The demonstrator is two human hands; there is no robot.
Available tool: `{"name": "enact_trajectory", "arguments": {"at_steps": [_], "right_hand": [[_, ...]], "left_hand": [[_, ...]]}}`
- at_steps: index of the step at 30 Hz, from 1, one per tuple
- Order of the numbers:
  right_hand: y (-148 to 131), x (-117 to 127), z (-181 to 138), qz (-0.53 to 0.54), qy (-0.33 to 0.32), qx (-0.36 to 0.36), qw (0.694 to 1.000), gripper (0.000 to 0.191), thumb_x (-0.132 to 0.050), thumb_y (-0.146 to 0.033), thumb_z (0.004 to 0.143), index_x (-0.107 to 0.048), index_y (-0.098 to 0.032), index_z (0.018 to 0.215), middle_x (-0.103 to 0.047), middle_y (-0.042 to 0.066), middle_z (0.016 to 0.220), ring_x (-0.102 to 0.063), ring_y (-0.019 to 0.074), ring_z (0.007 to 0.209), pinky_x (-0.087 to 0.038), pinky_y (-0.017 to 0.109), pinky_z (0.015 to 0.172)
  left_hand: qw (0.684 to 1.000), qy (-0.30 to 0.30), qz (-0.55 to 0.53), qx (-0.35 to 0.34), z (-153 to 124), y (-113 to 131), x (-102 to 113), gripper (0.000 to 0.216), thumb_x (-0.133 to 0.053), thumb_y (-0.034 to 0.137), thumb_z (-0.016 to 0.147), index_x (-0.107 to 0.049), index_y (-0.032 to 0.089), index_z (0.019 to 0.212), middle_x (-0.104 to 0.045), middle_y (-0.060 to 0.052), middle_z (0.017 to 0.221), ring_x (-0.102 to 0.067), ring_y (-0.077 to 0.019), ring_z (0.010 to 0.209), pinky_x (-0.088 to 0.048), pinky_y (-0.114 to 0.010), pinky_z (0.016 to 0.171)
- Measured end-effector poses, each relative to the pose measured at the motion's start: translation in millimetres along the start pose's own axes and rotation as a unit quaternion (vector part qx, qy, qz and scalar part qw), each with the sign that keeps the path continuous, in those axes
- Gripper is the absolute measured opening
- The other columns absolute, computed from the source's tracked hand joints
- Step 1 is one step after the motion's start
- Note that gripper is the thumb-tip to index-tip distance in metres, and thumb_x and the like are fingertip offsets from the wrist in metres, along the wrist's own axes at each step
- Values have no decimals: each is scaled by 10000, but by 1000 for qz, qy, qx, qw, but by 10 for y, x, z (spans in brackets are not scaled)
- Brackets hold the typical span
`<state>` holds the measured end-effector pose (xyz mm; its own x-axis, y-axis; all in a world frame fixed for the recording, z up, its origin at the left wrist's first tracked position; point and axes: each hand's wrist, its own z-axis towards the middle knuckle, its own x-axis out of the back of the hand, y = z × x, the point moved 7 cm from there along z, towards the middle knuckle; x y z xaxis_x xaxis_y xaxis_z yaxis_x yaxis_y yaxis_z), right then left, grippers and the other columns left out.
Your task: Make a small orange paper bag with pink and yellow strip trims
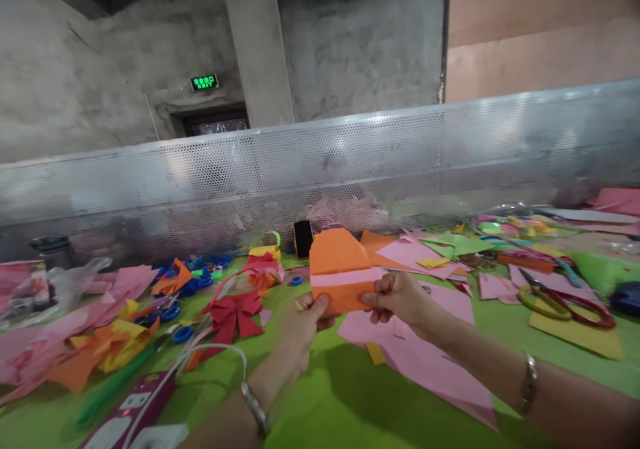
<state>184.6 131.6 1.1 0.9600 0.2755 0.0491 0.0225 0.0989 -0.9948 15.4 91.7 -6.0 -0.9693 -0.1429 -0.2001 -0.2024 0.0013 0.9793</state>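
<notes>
An orange folded paper piece [339, 262] with a pink band across it is held up above the green table [320, 396]. My left hand [300, 326] pinches its lower left corner. My right hand [397, 297] pinches its lower right edge. Both hands are closed on the paper. Each wrist wears a metal bracelet. Pink paper sheets [425, 362] lie on the table right under my hands.
A red paper bow [231, 314] and orange and yellow paper shapes lie at left. Scissors [563, 299] with yellow and red handles rest at right. A dark phone [303, 238] leans near a perforated metal barrier [320, 169]. A power strip [130, 412] sits near the front left.
</notes>
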Motion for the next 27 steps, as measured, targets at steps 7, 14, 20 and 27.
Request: {"name": "enact_trajectory", "arguments": {"at_steps": [7, 14, 20, 27], "right_hand": [[9, -32, -35, 7, -82, -35, 996, 374, -785, -438, 526, -580, -127, 494, -659, 54, 486, -558, 75, 397, -464, 183, 445], [-12, -80, -81, -1, -83, -39, 996, 330, -742, -411, 598, -595, -122, 540, -651, 48, 505, -613, 114, 475, -504, 227, 508], [-133, -147, -105, -19, -80, 41, 996, 279, -700, -243, 613, -644, -136, 864, -663, 13, 671, -604, 120, 579, -478, 239, 516], [-134, -151, -207, -107, -68, 38, 991, 225, -637, -360, 636, -556, -176, 535, -547, -13, 425, -453, 86, 350, -320, 210, 374]], "left_hand": [[999, 7, -20, 45, 13, -32, 32, 63, -693, 159, 704, -687, 145, 765, -726, -67, 739, -668, -150, 568, -521, -217, 513], [997, 8, -52, 54, 91, -11, 105, 77, -734, 99, 648, -683, 94, 706, -697, -59, 632, -637, -124, 475, -474, -156, 408], [984, 29, -174, 37, 187, 31, 228, 83, -640, 65, 738, -605, 140, 745, -620, 24, 562, -537, -43, 396, -422, -107, 389], [939, -73, -326, 83, -47, 93, 21, 216, -380, 65, 862, -537, 112, 721, -427, 28, 578, -422, -33, 447, -332, -77, 376]]}}
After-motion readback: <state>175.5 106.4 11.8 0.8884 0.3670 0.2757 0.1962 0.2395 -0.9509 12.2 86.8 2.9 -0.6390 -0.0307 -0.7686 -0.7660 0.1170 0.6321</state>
